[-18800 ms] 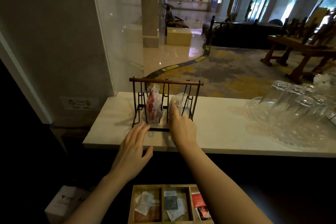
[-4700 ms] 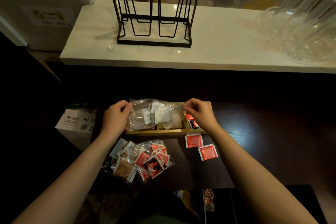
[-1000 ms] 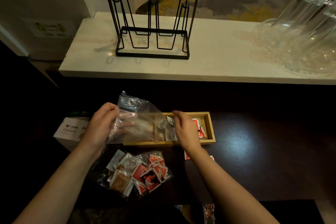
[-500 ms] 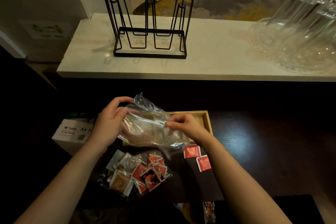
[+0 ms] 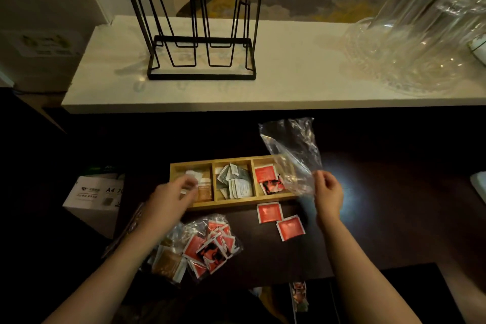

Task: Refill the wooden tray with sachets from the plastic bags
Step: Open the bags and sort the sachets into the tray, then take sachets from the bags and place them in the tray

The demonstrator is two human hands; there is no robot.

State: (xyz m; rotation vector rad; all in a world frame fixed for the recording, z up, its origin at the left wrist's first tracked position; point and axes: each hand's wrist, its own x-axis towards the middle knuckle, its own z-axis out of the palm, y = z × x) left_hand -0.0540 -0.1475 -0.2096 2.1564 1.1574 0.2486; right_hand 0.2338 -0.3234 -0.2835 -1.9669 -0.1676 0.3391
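Note:
The wooden tray (image 5: 236, 204) lies on the dark table with three compartments: white and brown sachets on the left, grey-white sachets (image 5: 234, 181) in the middle, red ones on the right. My right hand (image 5: 327, 192) pinches an empty clear plastic bag (image 5: 292, 150), held upright past the tray's right end. My left hand (image 5: 171, 200) is blurred, fingers apart over the left compartment. A bag of red sachets (image 5: 210, 247) and a bag of brown and white sachets (image 5: 168, 260) lie in front of the tray. Two loose red sachets (image 5: 269, 212) rest beside them.
A black wire rack (image 5: 202, 34) with a wooden handle stands on the white marble counter (image 5: 289, 89) behind the table. Upturned glass tumblers (image 5: 420, 34) crowd the counter's right end. An A4 paper box (image 5: 92, 192) sits low at the left.
My left hand has let go of the clear bag and dropped to the tray's left end. My right hand has swung the emptied bag off to the right, uncovering the tray.

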